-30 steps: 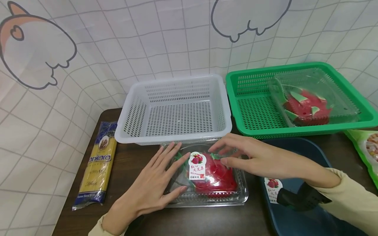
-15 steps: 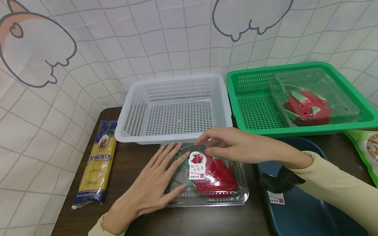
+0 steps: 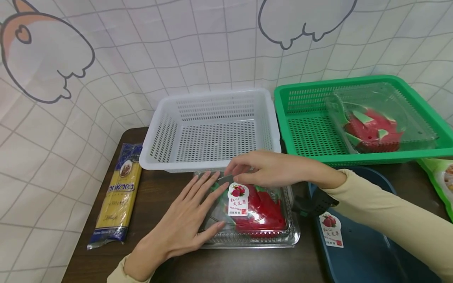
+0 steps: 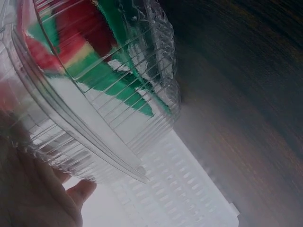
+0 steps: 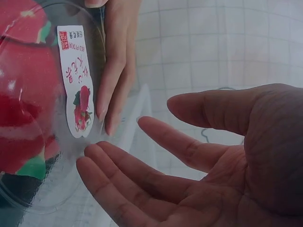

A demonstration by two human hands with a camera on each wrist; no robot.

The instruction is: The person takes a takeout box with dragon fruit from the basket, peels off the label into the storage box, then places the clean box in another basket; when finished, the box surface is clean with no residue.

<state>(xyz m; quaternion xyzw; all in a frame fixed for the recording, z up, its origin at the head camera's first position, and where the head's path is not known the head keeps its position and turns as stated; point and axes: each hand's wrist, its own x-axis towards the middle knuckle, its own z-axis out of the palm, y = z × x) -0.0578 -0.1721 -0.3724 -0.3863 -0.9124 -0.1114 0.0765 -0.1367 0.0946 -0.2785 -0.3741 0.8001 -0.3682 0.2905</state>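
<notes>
A clear plastic clamshell box lies on the dark table, with a red dragon fruit inside and a white fruit label on its lid. My left hand rests on the box's left side, fingers spread and straight. Over the far part of the lid is my right hand, its fingers loosely bent and nothing between them. In the right wrist view the fingers of the right hand are apart, close to the lid and the label. The left wrist view shows the box's ribbed side close up.
Behind the box stands a white basket. A green basket at the right holds another clamshell with dragon fruit. At front right a blue tray has a label in it. A pasta packet lies left.
My right hand has moved left across the far part of the lid, its forearm following over the blue tray. The left hand and the box have stayed put.
</notes>
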